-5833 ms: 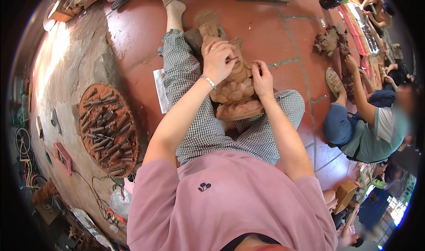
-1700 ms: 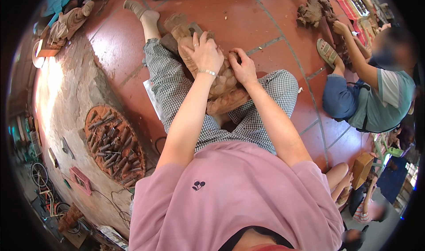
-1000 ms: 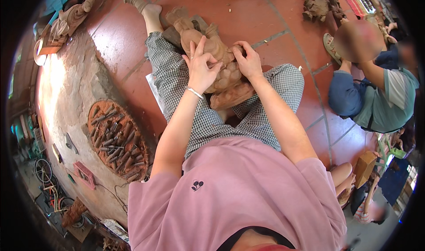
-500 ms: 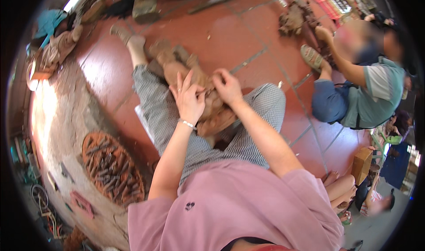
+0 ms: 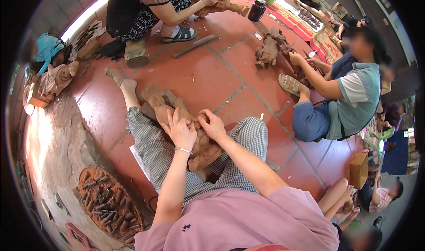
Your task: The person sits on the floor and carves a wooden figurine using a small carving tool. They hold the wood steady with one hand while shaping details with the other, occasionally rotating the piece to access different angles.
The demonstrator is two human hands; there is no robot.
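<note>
Checked trousers (image 5: 251,137), landmark: left leg outstretched, right knee bent. Carved brown figure (image 5: 202,141): between the trouser legs, slantwise. Oval tool tray (image 5: 91,174): left of the trousers, apart. Left hand (image 5: 181,132): inside the left trouser leg, thumb and forefinger nearly together, others fanned. Right hand (image 5: 212,125): inside the bent knee, fingers curled narrow; contents of either not discernible. Advisable: steady support, light fingertips.
</note>
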